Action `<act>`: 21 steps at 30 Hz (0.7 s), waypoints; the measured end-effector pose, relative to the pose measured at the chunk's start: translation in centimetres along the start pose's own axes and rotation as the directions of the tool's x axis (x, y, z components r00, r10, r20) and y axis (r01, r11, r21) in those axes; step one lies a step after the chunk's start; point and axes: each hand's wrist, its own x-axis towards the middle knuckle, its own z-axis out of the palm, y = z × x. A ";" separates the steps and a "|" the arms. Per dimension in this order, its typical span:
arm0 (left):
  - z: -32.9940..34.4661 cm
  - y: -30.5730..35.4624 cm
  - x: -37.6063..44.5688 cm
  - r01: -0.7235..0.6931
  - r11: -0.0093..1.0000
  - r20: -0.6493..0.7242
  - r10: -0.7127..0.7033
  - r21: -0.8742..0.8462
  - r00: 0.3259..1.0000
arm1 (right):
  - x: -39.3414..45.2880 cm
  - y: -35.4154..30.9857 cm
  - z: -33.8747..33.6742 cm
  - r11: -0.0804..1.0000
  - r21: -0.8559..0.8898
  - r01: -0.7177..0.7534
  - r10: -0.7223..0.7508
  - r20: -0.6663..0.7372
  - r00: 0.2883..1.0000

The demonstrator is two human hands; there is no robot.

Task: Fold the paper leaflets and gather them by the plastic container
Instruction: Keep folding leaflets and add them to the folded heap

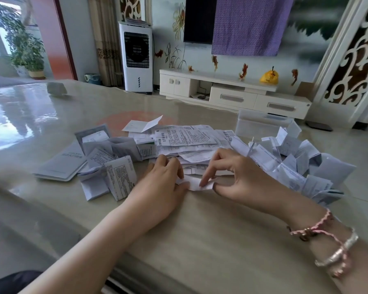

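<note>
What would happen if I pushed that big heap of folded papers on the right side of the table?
The heap of folded leaflets would probably slide apart rather than move as one: the pieces lie loose and crisscrossed. They look thin and light, so some may flip or spring open. The glossy table looks smooth, so pieces near its right edge could easily slip off.

small white leaflet (197, 183) part-folded, table edge, folded pile (293, 164) by clear container (261, 124)
</note>
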 end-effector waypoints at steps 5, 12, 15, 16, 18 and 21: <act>-0.1 0.0 0.1 -0.024 0.996 0.009 0.025 -0.083 1.000 | -0.1 -0.7 0.0 0.991 0.133 -0.033 0.020 0.099 0.995; -0.5 0.0 0.1 0.017 0.991 0.060 -0.010 -0.130 0.998 | 1.3 0.6 1.6 0.948 0.271 -0.169 0.169 0.022 0.985; -0.6 -0.2 0.2 0.018 0.990 0.055 -0.011 -0.142 0.998 | 2.2 0.8 3.0 0.943 0.234 -0.238 0.252 -0.029 0.967; -0.6 -0.2 0.2 0.018 0.989 0.055 -0.010 -0.147 0.998 | 2.4 0.8 3.4 0.949 0.187 -0.255 0.266 -0.038 0.963; -0.6 -0.2 0.3 0.023 0.988 0.054 -0.015 -0.154 0.998 | 2.4 0.5 3.8 0.963 0.087 -0.257 0.261 -0.046 0.964; -0.8 -0.4 0.4 0.033 0.987 0.074 -0.021 -0.159 0.997 | 2.2 0.1 3.8 0.979 0.001 -0.203 0.203 -0.042 0.978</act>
